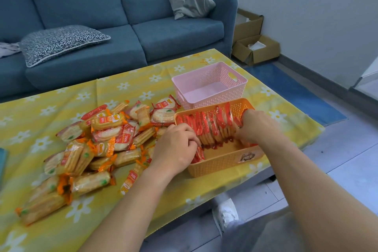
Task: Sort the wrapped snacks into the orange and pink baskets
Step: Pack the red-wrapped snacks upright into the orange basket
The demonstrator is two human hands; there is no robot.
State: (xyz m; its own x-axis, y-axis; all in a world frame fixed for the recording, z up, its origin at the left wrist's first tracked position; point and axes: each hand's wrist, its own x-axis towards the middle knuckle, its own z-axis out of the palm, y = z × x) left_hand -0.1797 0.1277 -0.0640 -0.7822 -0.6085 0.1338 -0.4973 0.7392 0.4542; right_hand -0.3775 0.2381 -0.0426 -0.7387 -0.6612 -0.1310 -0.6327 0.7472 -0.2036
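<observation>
An orange basket [221, 162] stands near the table's right front edge with a row of red-wrapped snacks [208, 127] packed upright inside it. My left hand [176, 147] rests over the basket's left rim, fingers curled on a red-wrapped snack [200, 154] at the near end of the row. My right hand [255, 126] presses against the far right end of the row, fingers closed on those packets. Behind it the pink basket [237, 80] holds nothing. A loose pile of red-wrapped and orange-wrapped snacks [92, 145] lies on the table to the left.
The low table wears a yellow cloth with white flowers [126, 86]. A blue sofa [126, 26] with cushions runs behind it. Cardboard boxes [255, 49] sit on the floor at the right, by a blue rug. My shoe [225, 213] shows below the table edge.
</observation>
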